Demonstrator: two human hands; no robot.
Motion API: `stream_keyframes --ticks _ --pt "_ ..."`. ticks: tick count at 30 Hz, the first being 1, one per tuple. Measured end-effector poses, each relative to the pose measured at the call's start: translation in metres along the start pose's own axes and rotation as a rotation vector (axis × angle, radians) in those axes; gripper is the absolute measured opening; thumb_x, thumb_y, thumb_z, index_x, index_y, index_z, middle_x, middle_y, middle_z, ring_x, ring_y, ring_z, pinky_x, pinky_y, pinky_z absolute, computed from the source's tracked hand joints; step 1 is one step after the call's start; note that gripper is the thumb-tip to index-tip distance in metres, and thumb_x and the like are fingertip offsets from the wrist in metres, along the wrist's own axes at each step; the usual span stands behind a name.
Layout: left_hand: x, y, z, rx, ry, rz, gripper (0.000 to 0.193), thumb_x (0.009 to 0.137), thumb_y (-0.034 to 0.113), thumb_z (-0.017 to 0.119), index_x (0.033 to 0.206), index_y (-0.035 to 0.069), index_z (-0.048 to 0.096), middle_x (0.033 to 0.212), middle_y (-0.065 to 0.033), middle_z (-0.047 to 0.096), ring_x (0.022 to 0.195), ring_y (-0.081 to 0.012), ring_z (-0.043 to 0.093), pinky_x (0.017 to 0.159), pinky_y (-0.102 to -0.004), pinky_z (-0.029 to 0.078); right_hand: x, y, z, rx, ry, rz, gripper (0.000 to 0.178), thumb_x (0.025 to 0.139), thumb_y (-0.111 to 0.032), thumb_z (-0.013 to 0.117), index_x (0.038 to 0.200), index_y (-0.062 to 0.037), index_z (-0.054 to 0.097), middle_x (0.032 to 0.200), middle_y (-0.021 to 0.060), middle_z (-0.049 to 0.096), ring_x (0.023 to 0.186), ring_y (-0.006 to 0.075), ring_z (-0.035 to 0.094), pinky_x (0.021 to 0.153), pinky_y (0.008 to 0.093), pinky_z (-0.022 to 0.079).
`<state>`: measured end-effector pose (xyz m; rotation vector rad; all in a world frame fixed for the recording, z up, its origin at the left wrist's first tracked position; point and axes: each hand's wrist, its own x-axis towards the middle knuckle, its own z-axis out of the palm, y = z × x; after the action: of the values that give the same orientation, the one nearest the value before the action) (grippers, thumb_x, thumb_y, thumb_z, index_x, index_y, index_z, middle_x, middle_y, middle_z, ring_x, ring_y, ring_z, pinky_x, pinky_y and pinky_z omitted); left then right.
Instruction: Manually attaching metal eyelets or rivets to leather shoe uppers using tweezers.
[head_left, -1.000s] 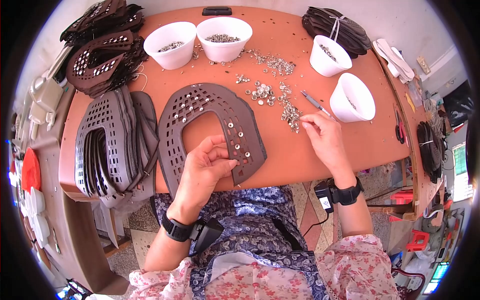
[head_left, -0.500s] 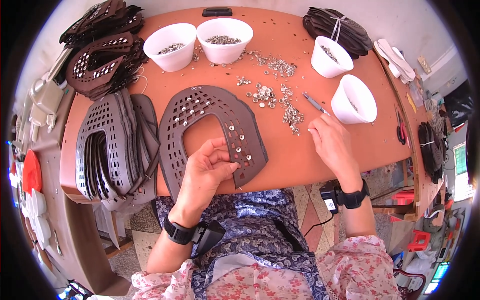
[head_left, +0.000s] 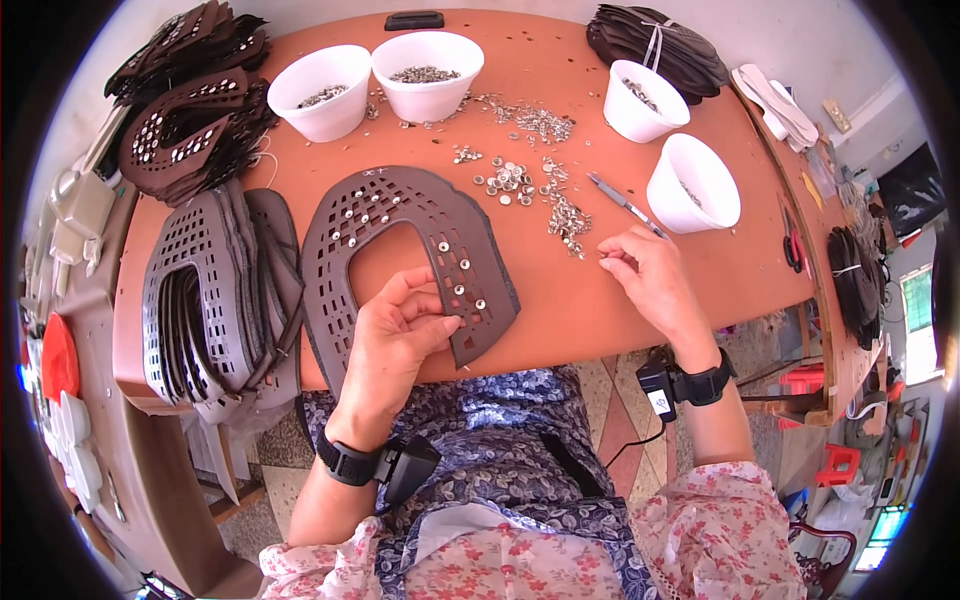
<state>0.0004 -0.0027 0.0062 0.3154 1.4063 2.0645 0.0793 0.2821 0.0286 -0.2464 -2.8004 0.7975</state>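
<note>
Brown perforated leather piece (head_left: 400, 240) w/ silver rivets (head_left: 510, 182), orange-brown table (head_left: 560, 310). 4 white bowls (head_left: 428, 72). Clothes: blue paisley apron (head_left: 500, 450), pink floral sleeves (head_left: 700, 540). Black wristbands (head_left: 350, 465).
</note>
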Motion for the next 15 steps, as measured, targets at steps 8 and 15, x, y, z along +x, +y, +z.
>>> stream_keyframes --ticks 8,15 --pt "0.000 0.000 0.000 0.013 0.011 -0.004 0.043 0.085 -0.011 0.056 0.126 -0.002 0.049 0.102 -0.0113 0.068 0.094 -0.0154 0.065 0.082 -0.0264 0.052 -0.011 0.006 0.002 0.112 0.064 0.058 0.018 0.082 -0.003 0.067 0.099 0.0015 0.066 0.092 0.0103 0.062 0.081 0.0216 0.065 0.073 0.0308 0.053" --pt "0.001 -0.001 -0.002 0.005 0.016 -0.019 0.044 0.085 -0.011 0.058 0.127 -0.001 0.049 0.102 -0.0098 0.068 0.093 -0.0139 0.065 0.080 -0.0245 0.051 -0.012 -0.001 0.013 0.058 0.120 0.021 0.018 0.082 -0.008 0.069 0.098 -0.0003 0.067 0.092 0.0106 0.063 0.081 0.0236 0.065 0.072 0.0326 0.052"
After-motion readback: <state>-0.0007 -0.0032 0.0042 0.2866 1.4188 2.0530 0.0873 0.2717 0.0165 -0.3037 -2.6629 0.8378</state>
